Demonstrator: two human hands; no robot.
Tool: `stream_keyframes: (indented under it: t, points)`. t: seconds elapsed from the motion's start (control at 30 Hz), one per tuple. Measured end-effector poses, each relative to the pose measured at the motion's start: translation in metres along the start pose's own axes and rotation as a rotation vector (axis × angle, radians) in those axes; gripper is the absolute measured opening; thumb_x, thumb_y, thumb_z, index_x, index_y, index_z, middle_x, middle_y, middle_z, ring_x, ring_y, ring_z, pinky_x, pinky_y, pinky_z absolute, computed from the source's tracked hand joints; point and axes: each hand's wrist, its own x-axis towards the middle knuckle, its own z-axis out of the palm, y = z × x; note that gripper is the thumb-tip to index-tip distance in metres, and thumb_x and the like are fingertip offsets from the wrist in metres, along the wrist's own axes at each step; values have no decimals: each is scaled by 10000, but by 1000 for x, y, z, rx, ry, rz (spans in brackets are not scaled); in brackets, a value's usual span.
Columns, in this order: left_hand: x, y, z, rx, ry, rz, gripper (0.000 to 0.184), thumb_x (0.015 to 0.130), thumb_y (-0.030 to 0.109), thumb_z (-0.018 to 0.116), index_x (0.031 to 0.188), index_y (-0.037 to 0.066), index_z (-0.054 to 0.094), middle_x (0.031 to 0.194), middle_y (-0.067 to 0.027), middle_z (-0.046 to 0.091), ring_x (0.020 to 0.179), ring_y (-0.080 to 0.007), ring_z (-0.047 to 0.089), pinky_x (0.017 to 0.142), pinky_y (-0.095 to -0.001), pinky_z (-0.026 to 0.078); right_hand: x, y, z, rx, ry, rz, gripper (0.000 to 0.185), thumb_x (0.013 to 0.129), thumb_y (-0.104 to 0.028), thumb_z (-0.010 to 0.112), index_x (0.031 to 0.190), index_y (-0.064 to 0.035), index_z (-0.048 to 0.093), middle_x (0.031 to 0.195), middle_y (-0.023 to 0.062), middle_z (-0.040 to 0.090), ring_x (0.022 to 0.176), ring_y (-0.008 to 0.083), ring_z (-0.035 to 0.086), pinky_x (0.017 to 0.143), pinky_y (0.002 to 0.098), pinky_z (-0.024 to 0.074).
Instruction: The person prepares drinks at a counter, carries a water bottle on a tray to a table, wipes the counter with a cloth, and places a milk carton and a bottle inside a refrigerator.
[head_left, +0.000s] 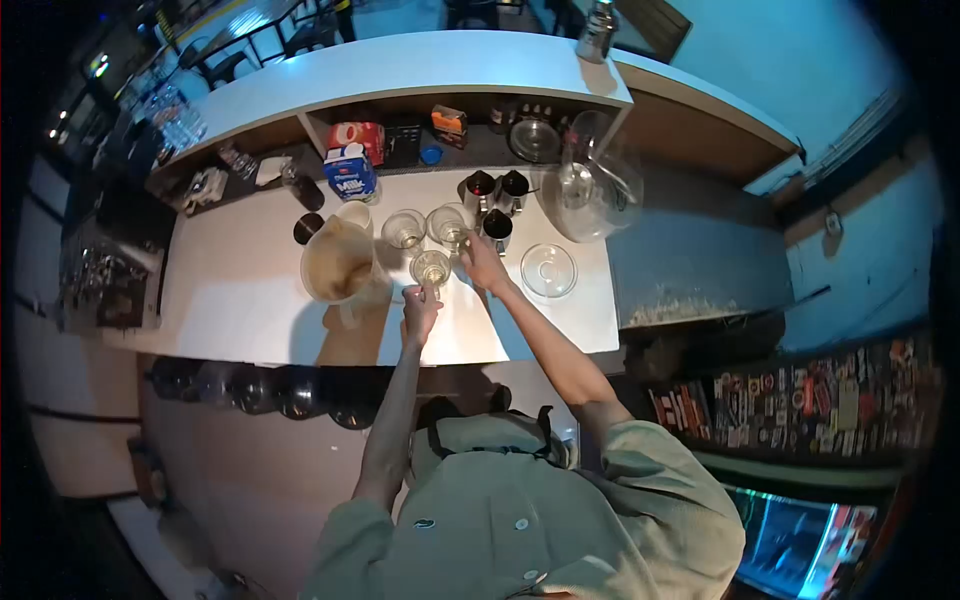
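My left hand [422,312] is closed around the handle of a clear glass mug [430,267] near the middle of the white counter. My right hand [483,264] grips a second glass mug [449,222], just behind and to the right of the first; its fingers partly cover the handle side. A third clear glass [403,230] stands close by on the left, held by neither hand. Behind my right hand are several metal pitchers [497,229] with dark insides. A large cloudy plastic jug [337,265] with brownish stains stands left of the mugs.
A round glass saucer [549,271] lies to the right, with a big clear glass vessel [597,200] behind it. A blue milk carton [350,176] stands at the back, before a shelf holding a red pack [358,138]. The counter's front edge [250,357] runs before me.
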Motion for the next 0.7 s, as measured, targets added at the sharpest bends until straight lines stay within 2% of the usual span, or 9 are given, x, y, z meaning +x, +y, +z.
stream_keyframes:
  t: [0.03, 0.1, 0.13, 0.23, 0.27, 0.37, 0.47, 0.57, 0.7]
  points:
    - [-6, 9, 2, 27, 35, 12, 557, 992, 433, 597, 1181, -57, 411, 991, -198, 669, 728, -216, 724, 579, -311, 547, 5, 15, 6, -2, -36, 16, 551, 890, -151, 615, 1410, -53, 461, 1227, 337, 548, 1190, 518, 485, 1003, 526, 434]
    - [-16, 30, 9, 84, 96, 41, 571, 976, 463, 614, 1097, -73, 457, 988, -222, 675, 691, -234, 722, 611, -322, 565, 8, 21, 16, -96, 50, -85, 446, 898, -128, 614, 1327, -54, 515, 1181, 300, 560, 1125, 493, 529, 976, 529, 443]
    - [-20, 34, 14, 81, 151, 56, 538, 973, 471, 614, 1039, -55, 525, 939, -198, 707, 656, -192, 704, 558, -317, 556, 5, 14, 14, -81, 48, -63, 420, 899, -95, 604, 1309, -54, 523, 1153, 281, 566, 1116, 476, 535, 973, 524, 443]
    - [-33, 72, 10, 131, 53, -226, 495, 968, 466, 621, 956, -28, 606, 799, -123, 719, 624, -158, 678, 513, -317, 542, 8, 7, 17, -15, 115, -64, 290, 918, -68, 600, 1204, -29, 578, 1103, 265, 569, 1066, 453, 546, 926, 507, 454]
    - [-37, 82, 12, 177, 93, -201, 469, 991, 441, 588, 880, -7, 671, 717, -76, 716, 623, -140, 672, 475, -325, 526, 8, 6, 17, 12, 131, -64, 265, 920, -73, 603, 1180, -25, 588, 1102, 268, 565, 1055, 454, 545, 917, 505, 453]
    - [-38, 80, 12, 34, 74, -153, 459, 1018, 396, 548, 879, -15, 699, 757, -81, 730, 624, -137, 666, 511, -327, 530, 2, 1, 14, 39, 138, -59, 208, 924, -75, 606, 1122, -11, 604, 1095, 279, 557, 1032, 456, 541, 894, 501, 452]
    - [-29, 68, 7, 71, 38, -67, 449, 1029, 364, 534, 872, -18, 710, 775, -92, 736, 659, -140, 686, 559, -319, 532, -6, -2, 14, 48, 147, -61, 175, 930, -69, 599, 1090, 0, 605, 1080, 287, 553, 1010, 460, 547, 876, 503, 456]
    - [-26, 62, 2, 41, 82, -118, 455, 1022, 373, 550, 855, -19, 712, 749, -90, 735, 673, -148, 711, 599, -309, 533, -27, -8, 12, 46, 156, -41, 162, 938, -63, 589, 1083, 8, 601, 1071, 291, 553, 982, 467, 562, 854, 505, 469]
    - [-16, 40, -8, 40, 77, -79, 469, 1020, 385, 555, 831, -16, 708, 703, -83, 728, 667, -151, 727, 577, -285, 524, -58, -10, 7, 28, 170, -33, 166, 944, -69, 590, 1089, 11, 602, 1080, 292, 558, 948, 474, 586, 828, 505, 493]
